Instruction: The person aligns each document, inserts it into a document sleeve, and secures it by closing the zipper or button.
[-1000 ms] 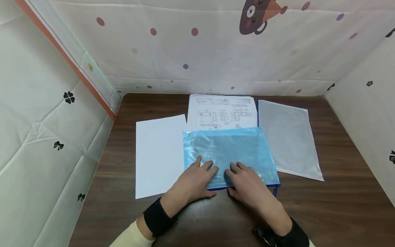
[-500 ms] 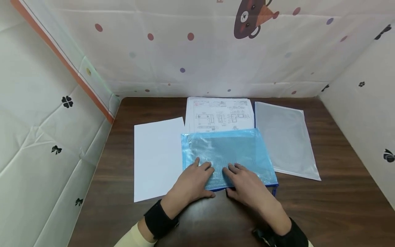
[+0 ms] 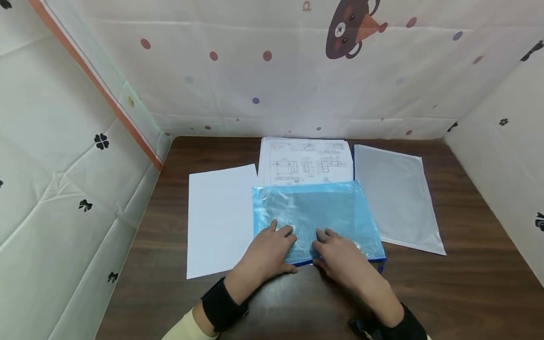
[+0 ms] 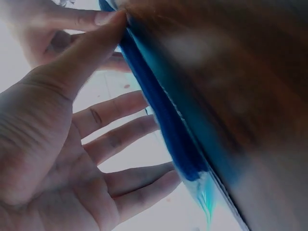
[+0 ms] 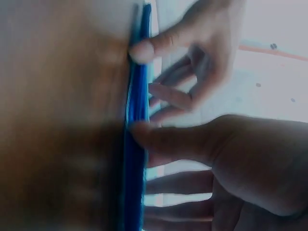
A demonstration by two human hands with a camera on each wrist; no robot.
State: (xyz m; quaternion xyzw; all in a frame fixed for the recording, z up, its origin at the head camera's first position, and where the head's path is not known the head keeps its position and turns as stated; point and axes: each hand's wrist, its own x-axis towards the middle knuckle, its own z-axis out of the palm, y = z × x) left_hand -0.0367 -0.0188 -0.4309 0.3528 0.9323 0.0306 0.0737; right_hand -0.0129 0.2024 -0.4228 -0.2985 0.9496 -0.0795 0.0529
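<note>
A blue mesh zip pouch (image 3: 327, 203) lies flat on the brown table, its dark blue zipper edge (image 5: 137, 96) towards me. My left hand (image 3: 267, 252) rests on the pouch's near left part, fingers spread and mostly straight. The left thumb (image 4: 110, 24) touches the zipper edge. Beside it, my right hand (image 3: 342, 257) lies on the pouch, fingers slightly bent on top and its thumb (image 5: 144, 134) at the same edge. No tight pinch shows in either hand. A blue tab (image 3: 380, 267) hangs at the pouch's near right corner.
A blank white sheet (image 3: 218, 222) lies to the left. Printed technical drawings (image 3: 306, 160) sit behind the pouch, partly under it. A pale mesh pouch (image 3: 397, 198) lies at the right. Patterned cloth walls (image 3: 238, 75) surround the table (image 3: 467, 283).
The head view has shifted slightly. Both hands stay at the pouch's near edge, with only slight finger movement in the right hand. The pouch and papers keep their places.
</note>
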